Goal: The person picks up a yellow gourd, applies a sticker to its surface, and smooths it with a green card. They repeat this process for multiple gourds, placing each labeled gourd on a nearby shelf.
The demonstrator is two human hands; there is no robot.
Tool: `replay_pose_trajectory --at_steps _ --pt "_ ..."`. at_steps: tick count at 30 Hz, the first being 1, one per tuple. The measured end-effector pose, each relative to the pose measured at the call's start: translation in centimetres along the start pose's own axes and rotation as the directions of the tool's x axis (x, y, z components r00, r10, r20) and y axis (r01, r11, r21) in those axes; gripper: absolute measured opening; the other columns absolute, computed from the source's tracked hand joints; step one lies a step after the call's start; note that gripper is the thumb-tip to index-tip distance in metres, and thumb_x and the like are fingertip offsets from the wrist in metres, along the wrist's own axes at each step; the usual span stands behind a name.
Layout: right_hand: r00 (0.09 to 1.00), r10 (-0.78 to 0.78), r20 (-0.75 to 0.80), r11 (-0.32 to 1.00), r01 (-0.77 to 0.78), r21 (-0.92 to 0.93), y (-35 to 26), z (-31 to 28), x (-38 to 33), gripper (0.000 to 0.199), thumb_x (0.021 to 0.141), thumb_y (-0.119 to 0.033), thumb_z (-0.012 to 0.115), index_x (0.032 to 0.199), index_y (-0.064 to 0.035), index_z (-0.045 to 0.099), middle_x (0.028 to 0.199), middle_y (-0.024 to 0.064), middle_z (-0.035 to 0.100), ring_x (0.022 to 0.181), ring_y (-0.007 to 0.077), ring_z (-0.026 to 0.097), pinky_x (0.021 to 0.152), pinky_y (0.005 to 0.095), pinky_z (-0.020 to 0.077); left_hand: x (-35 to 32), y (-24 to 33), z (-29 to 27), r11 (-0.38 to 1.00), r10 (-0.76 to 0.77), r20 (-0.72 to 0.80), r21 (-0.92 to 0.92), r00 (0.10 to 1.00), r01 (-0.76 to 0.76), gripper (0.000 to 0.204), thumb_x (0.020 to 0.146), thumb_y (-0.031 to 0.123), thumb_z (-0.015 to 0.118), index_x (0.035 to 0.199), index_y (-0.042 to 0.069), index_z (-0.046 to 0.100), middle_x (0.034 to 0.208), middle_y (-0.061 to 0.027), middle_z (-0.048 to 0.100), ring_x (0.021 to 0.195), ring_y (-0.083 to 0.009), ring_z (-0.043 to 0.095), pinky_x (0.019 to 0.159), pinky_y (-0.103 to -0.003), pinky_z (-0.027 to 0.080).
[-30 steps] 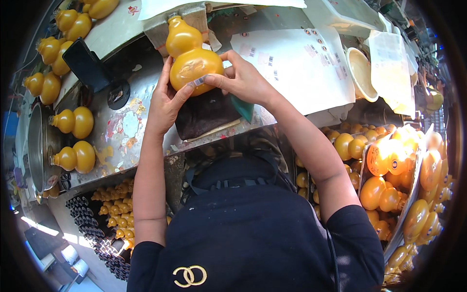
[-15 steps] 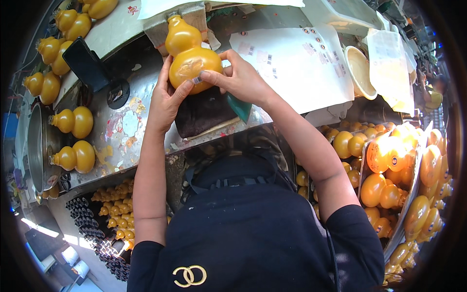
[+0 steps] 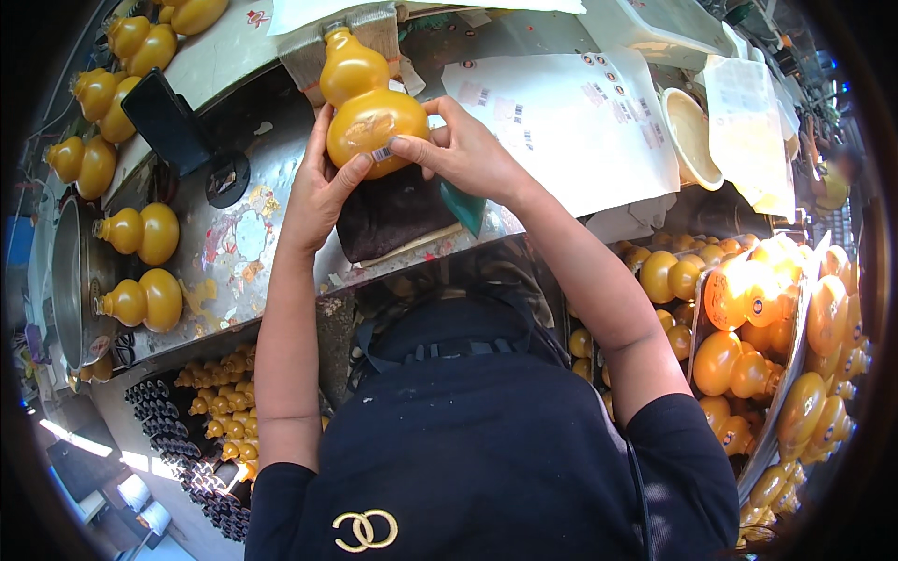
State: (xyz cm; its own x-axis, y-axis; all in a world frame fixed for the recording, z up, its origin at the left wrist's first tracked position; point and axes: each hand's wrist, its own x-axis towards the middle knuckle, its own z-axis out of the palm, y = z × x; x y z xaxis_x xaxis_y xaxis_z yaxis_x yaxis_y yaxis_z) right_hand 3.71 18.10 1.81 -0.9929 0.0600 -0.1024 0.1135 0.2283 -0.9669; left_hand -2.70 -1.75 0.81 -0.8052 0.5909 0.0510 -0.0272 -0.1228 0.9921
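A glossy yellow gourd-shaped bottle [image 3: 360, 75] lies tilted, its neck pointing away toward a cloth-covered rest [image 3: 379, 35]. My left hand [image 3: 316, 201] wraps the left side of its wide base, thumb along the lower edge. On the other side my right hand [image 3: 472, 154] grips the base, the thumb pressing beside a small barcode sticker [image 3: 381, 153]. The fingers behind the bottle are partly hidden. Below the bottle is a dark folded cloth [image 3: 393, 224], with a green flat piece [image 3: 463, 208] at its right edge.
White sheets with barcode stickers [image 3: 580, 140] cover the table's right side, beside a cream oval bowl [image 3: 692, 140]. A phone on a stand [image 3: 164, 122] and more gourd bottles [image 3: 140, 234] stand left. A crate of gourd bottles [image 3: 739, 365] sits lower right.
Almost nothing differs. Bottle and hands have shifted very slightly to the right, with the same two-handed grip.
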Motion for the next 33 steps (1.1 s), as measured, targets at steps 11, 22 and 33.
replay_pose_trajectory --at_steps 11,22,33 --pt "0.914 -0.179 -0.365 0.957 0.248 0.151 -2.2 1.8 -4.2 0.021 0.083 -0.013 0.067 0.099 -0.0018 0.058 0.083 0.0059 0.057 0.077 0.0197 0.058 0.077 0.0306 0.0480 -0.1 0.1 0.1 1.000 0.005 0.010 0.006 1.000 -0.005 0.085 0.089 0.025 0.067 0.150 0.000 0.013 0.144 -0.0156 0.036 0.133 -0.0229 0.038 0.109 -0.033 0.030" --pt "0.906 -0.105 -0.411 0.966 0.190 0.173 -0.8 2.2 -3.9 0.019 0.084 -0.014 0.069 0.090 -0.0011 0.056 0.079 0.0028 0.059 0.070 0.0067 0.054 0.064 0.0239 0.0468 -0.3 0.0 0.2 0.999 0.003 0.009 0.041 1.000 -0.004 0.085 0.089 0.026 0.067 0.149 0.000 0.012 0.146 -0.0166 0.031 0.134 -0.0239 0.035 0.110 -0.034 0.029" --pt "0.979 0.113 -0.171 0.962 -0.064 0.265 -2.1 -2.0 -1.3 0.044 0.086 -0.045 0.063 0.095 -0.0030 0.057 0.078 0.0023 0.056 0.072 0.0116 0.054 0.065 0.0256 0.0448 1.2 1.0 2.3 0.999 -0.028 -0.214 -0.038 0.976 0.021 0.076 0.088 0.034 0.066 0.141 -0.002 0.027 0.139 -0.0169 0.039 0.129 -0.0240 0.041 0.108 -0.034 0.031"
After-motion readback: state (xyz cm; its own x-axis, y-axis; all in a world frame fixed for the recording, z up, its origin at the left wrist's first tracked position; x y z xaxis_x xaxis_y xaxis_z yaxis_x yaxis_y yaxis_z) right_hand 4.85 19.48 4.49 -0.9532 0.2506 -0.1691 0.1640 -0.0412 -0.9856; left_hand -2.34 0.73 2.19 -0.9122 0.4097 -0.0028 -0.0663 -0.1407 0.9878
